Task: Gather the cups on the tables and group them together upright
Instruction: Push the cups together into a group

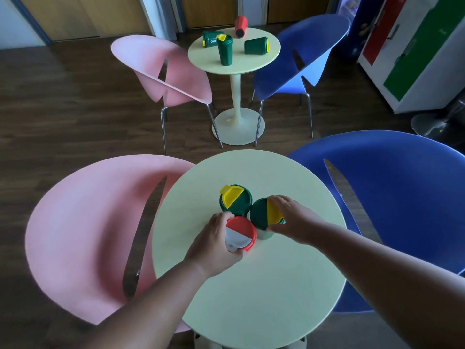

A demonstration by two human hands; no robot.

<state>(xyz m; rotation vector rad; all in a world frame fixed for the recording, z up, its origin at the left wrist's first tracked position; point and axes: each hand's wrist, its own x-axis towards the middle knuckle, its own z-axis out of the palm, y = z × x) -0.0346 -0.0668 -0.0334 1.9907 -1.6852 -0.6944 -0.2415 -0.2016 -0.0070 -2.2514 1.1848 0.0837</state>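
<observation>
I have three cups standing upright near the middle of the near table [251, 285], pressed into a tight cluster so they read as one group. My left hand [214, 245] is curled round the red cup [241, 233], gripping its side to hold it against the others. My right hand [294, 220] wraps the green cup [263, 214] by its yellow-flapped lid, steadying it upright beside the red one. The third cup [235, 200], green with its yellow flap raised, stands free just behind, toward the far edge. On the far table [251, 64] four more wait: one green cup [224, 50] upright, two green and a red cup lying on their sides. I judge those come next.
</observation>
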